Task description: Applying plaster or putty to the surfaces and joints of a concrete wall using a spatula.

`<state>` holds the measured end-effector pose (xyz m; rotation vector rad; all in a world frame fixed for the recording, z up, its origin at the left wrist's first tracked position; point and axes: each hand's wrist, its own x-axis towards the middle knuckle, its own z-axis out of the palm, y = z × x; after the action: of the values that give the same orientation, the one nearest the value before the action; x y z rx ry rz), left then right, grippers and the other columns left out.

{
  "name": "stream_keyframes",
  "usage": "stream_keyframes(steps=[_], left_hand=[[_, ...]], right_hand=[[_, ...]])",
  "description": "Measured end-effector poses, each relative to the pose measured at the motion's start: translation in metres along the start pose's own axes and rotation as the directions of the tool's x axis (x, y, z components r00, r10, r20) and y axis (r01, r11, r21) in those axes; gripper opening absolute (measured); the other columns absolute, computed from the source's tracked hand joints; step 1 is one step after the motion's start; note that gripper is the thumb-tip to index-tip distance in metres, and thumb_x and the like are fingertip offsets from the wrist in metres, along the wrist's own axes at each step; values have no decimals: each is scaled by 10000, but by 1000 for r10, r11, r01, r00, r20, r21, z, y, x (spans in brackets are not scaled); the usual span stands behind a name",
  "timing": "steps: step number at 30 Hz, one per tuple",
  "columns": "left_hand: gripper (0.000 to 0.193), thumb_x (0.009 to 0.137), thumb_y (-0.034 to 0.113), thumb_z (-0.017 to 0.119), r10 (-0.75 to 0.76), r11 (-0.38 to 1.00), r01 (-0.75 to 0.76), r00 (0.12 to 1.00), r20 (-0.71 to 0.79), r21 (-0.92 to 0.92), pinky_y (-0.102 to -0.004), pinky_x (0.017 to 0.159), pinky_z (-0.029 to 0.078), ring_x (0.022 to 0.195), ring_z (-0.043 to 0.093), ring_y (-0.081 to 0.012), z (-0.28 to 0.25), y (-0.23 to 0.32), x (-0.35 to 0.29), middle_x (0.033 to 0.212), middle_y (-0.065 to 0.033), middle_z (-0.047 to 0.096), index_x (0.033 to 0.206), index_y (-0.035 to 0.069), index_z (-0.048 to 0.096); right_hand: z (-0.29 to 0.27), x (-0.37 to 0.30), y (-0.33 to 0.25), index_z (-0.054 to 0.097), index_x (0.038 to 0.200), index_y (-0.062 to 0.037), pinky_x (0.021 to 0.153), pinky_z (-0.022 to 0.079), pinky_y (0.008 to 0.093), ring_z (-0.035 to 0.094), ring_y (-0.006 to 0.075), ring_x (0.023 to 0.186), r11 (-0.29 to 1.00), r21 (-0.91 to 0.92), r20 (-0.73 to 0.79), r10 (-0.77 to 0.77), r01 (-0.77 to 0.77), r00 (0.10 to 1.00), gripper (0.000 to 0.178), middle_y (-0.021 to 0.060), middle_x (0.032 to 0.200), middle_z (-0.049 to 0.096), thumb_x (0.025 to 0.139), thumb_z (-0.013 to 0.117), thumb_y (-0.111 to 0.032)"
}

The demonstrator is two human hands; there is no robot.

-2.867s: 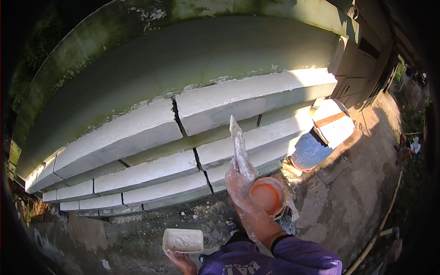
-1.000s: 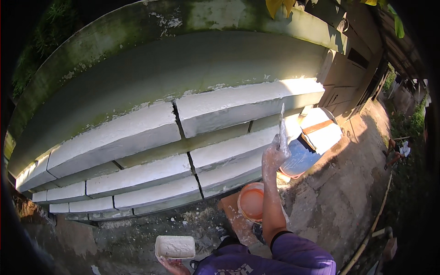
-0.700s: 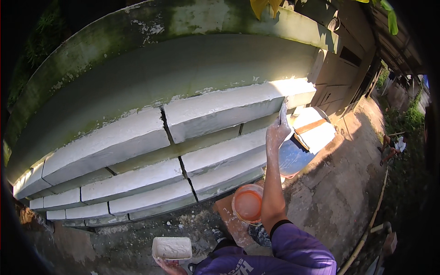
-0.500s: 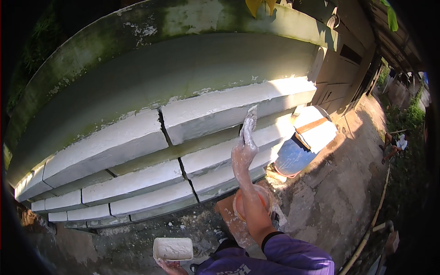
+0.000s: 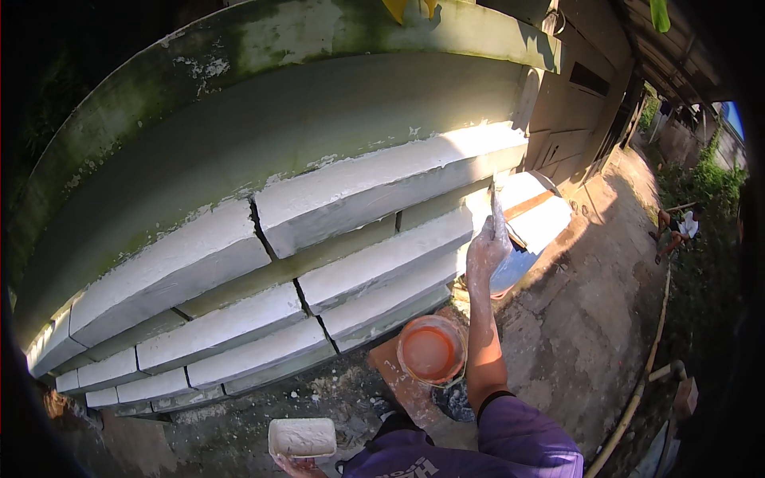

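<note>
Right hand: our right hand (image 5: 486, 253), smeared with white plaster, is raised on an outstretched arm and closed around the handle of a thin flat-bladed metal putty knife (image 5: 496, 213).
Putty knife: we hold it upright, blade pointing up, its tip near the right end of the white-plastered stepped concrete ledges (image 5: 374, 239); we cannot tell whether the blade touches the surface.
Left hand: our left hand (image 5: 296, 464) shows only as fingers at the bottom edge, gripping from beneath a rectangular white tray loaded with white plaster (image 5: 302, 436).
Tray: we keep it low and level, close to our body, well apart from the knife.
Ledges: several plastered courses run across the grey-green curved wall (image 5: 319, 119); dark cracks (image 5: 259, 231) split them near the middle, and the right end lies in sunlight.
Bucket: a round orange plastic bucket (image 5: 430, 350) stands on a reddish board (image 5: 406, 386) on the ground, just left of our right forearm and below the ledges.
Sleeve: a purple short sleeve (image 5: 518, 438) covers our right upper arm.
Blue container: part of a blue rounded vessel (image 5: 510, 271) sits behind our right hand, by the foot of the ledges.
Ground: bare packed earth (image 5: 590, 319) stretches right toward a brown wooden door (image 5: 574, 119).
Other person: a person (image 5: 677, 229) crouches far off at the right, well apart from us.
</note>
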<state>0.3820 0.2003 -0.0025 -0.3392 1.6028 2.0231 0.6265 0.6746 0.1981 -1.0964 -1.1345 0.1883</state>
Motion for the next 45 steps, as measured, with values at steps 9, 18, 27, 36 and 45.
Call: stream_keyframes(steps=[9,18,27,36,45], left_hand=[[533,1010,497,438,20,1000,-19,998,58,-13,-478,987,493,1277,527,-291,23,5,2,1434,-82,507,1462,213,428],[523,1004,473,454,321,937,-345,913,251,56,-482,980,501,1269,539,-281,36,7,-18,1441,-74,503,1459,217,436],[636,991,504,490,56,998,-60,966,253,9,-513,1032,453,1325,487,-325,17,-2,6,1501,-107,421,1514,184,323],[565,1032,292,506,22,993,29,909,416,-116,-442,999,469,1313,486,-261,34,3,15,1480,-105,435,1527,126,290],[528,1056,213,471,-142,979,201,783,606,-30,-391,986,514,1280,534,-208,17,22,-8,1438,-93,487,1527,89,267]], right_hand=[[74,49,-4,526,1411,8,809,502,395,637,311,933,992,-119,-8,-49,48,999,477,256,1214,636,935,505,21],[86,-111,-95,620,1239,76,892,558,362,696,344,1066,978,188,354,-149,86,923,425,243,1168,684,833,523,151],[31,-201,-115,592,1264,39,854,569,371,705,307,1020,852,486,715,-259,-195,650,408,224,1106,697,865,525,95],[-56,-234,-120,562,1286,-92,901,496,538,642,448,1014,973,-104,978,138,-206,158,408,218,1045,698,906,595,-237],[-100,-293,-122,581,1242,-32,869,501,491,629,453,984,980,-166,986,164,105,29,380,235,1036,676,876,602,-132]])
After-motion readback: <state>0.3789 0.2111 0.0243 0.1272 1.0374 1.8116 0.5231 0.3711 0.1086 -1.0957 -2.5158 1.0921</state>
